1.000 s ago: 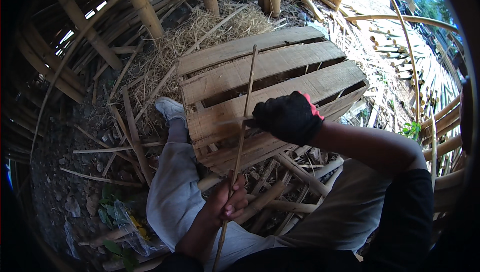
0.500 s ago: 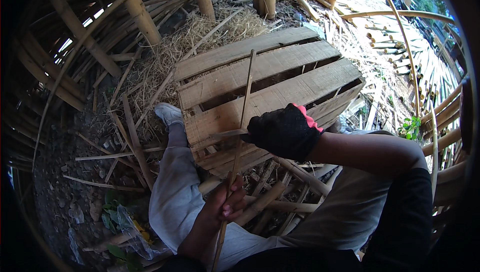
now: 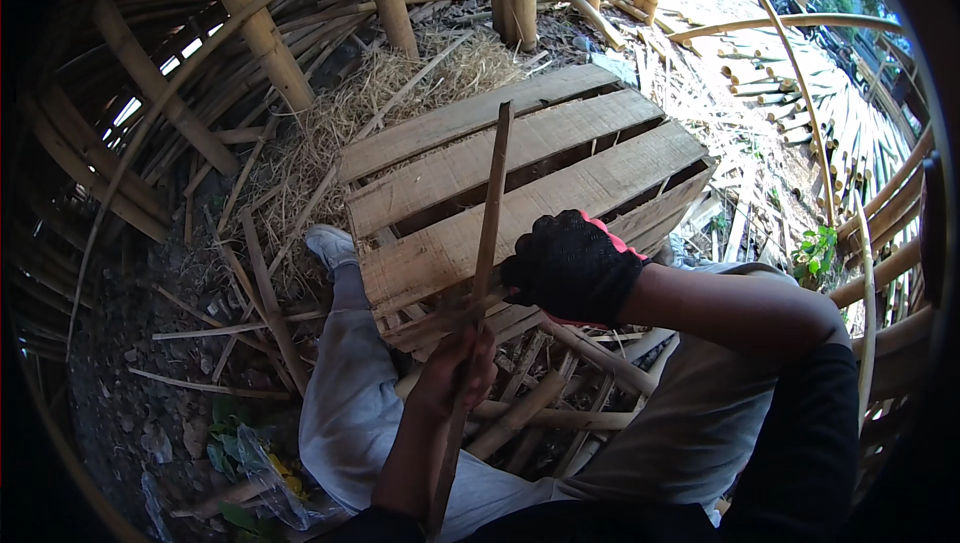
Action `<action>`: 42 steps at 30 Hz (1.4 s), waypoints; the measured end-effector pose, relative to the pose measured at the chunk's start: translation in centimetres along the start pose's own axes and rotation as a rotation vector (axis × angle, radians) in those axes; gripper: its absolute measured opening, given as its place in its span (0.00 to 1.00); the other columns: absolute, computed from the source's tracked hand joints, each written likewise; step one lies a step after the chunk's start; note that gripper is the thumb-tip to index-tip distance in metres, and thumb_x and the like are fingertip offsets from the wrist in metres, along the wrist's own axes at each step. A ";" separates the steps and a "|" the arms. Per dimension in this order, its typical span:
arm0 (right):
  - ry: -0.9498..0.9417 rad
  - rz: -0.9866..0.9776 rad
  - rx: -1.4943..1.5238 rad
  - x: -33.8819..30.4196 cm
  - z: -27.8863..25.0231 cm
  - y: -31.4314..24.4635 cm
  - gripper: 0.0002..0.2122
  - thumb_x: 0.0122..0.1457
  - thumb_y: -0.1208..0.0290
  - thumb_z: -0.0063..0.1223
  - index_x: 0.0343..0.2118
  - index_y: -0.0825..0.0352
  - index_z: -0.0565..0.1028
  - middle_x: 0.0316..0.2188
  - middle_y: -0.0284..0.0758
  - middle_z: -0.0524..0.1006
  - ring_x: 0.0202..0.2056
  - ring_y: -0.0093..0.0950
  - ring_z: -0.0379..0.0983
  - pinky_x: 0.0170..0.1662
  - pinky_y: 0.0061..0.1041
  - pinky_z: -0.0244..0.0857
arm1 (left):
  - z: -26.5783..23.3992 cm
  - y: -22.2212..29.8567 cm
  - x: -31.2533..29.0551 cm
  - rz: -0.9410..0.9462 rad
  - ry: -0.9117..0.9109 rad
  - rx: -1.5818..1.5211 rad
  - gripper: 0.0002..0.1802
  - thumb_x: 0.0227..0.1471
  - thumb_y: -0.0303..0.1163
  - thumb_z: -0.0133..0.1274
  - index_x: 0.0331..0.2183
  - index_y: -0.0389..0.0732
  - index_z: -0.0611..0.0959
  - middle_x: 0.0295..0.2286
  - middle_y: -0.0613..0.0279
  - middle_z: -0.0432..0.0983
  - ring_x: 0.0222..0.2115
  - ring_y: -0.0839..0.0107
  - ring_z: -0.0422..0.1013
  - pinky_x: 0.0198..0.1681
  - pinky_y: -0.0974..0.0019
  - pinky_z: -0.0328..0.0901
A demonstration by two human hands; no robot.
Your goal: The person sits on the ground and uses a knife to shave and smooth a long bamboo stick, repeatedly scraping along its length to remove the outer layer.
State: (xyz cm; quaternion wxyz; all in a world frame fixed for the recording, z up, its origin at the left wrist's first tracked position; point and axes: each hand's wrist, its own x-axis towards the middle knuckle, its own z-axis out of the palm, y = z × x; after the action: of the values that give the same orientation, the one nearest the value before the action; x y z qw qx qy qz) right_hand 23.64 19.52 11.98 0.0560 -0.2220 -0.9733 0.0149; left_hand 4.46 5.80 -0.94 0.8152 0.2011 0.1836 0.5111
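My bare left hand (image 3: 455, 371) is closed around a long, narrow bamboo strip (image 3: 490, 208), which stands slanted in front of me with its upper end over a slatted wooden crate (image 3: 535, 208). A black glove with red trim covers my right hand (image 3: 575, 268), fingers closed on a knife whose handle the glove hides. The knife blade (image 3: 458, 309) is blurred by motion. It reaches left to the strip, just above my left hand. The crate sits between my legs, its slats facing up with gaps between them.
Dry shavings (image 3: 350, 128) lie heaped beyond the crate, beside upright bamboo poles (image 3: 255, 33). Loose split strips (image 3: 268, 288) and a clear plastic bag (image 3: 270, 483) are on the ground at left. Cut bamboo pieces (image 3: 525, 413) lie beneath my hands; stacked culms (image 3: 780, 88) are at far right.
The strip has turned, showing a broader face, and my left hand has risen along with it. The knife blade has moved down toward my left hand. The view has shifted slightly.
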 end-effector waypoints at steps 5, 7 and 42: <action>-0.255 0.349 0.050 0.7 -4.1 -3.7 0.18 0.64 0.49 0.48 0.30 0.58 0.83 0.23 0.38 0.80 0.23 0.40 0.79 0.28 0.40 0.71 | 2.8 0.6 -0.6 0.055 0.040 0.037 0.20 0.70 0.48 0.32 0.33 0.46 0.69 0.08 0.71 0.55 0.03 0.78 0.55 0.04 0.74 0.50; 0.101 0.105 -0.075 -0.1 -2.2 -3.0 0.18 0.66 0.52 0.45 0.37 0.61 0.81 0.16 0.38 0.77 0.19 0.39 0.77 0.22 0.38 0.68 | 4.8 1.0 -1.0 0.049 0.071 0.018 0.22 0.70 0.51 0.31 0.32 0.47 0.68 0.07 0.71 0.54 0.03 0.78 0.55 0.04 0.74 0.50; 0.023 0.054 -0.080 3.9 -1.8 1.0 0.23 0.60 0.41 0.50 0.27 0.59 0.81 0.22 0.35 0.80 0.25 0.36 0.79 0.30 0.34 0.72 | 2.5 1.5 -0.8 0.002 0.227 -0.015 0.22 0.70 0.47 0.34 0.26 0.47 0.68 0.12 0.70 0.58 0.06 0.82 0.55 0.02 0.78 0.52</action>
State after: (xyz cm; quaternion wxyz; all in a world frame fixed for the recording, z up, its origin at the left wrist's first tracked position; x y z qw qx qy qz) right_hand 20.75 22.12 14.11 0.0576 -0.2506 -0.9660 -0.0252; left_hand 4.24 5.28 2.08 0.7900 0.1362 0.2708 0.5329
